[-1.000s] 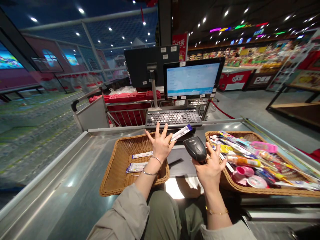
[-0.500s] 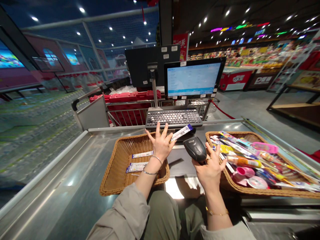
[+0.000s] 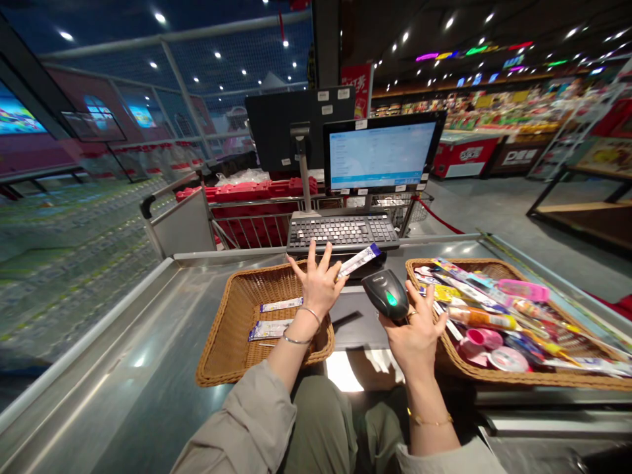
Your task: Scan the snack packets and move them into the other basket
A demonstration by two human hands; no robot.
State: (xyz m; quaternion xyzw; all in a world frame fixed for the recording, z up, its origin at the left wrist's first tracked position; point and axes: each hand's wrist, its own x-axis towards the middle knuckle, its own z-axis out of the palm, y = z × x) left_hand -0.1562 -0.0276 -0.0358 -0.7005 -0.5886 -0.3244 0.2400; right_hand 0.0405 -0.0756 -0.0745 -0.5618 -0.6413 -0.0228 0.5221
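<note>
At a supermarket checkout, I'm looking down through the head camera at two hands working over a steel surface (image 3: 148, 342). The left hand (image 3: 318, 288) has its fingers fanned wide, and a slim white-and-blue packet (image 3: 359, 261) sits at the thumb side, apparently pinched there, with its far end angled up toward the keyboard (image 3: 342, 232). Thin bangles circle that wrist.

The right hand (image 3: 415, 332) is closed around a black handheld barcode scanner (image 3: 386, 295), whose green light (image 3: 391, 299) is lit. The scanner's nose points toward the packet, and the two are just apart.

Below the left hand, a wicker basket (image 3: 214, 329) holds two flat packets (image 3: 281, 305) (image 3: 269, 330), lying on its floor. A second wicker basket (image 3: 494, 376) sits just beside the right hand and is heaped with slim packets (image 3: 464, 284), lying at angles. Among them I can make out a pink case (image 3: 523, 290), an orange tube (image 3: 481, 318) and some round pink items (image 3: 508, 359); the exact products are too small for me to tell.

Both baskets stand on the surface, with a dark gap between them. Straight ahead, a lit monitor (image 3: 380, 151) stands behind the keyboard, and red crates (image 3: 247, 191) sit behind a metal rail (image 3: 257, 203).
</note>
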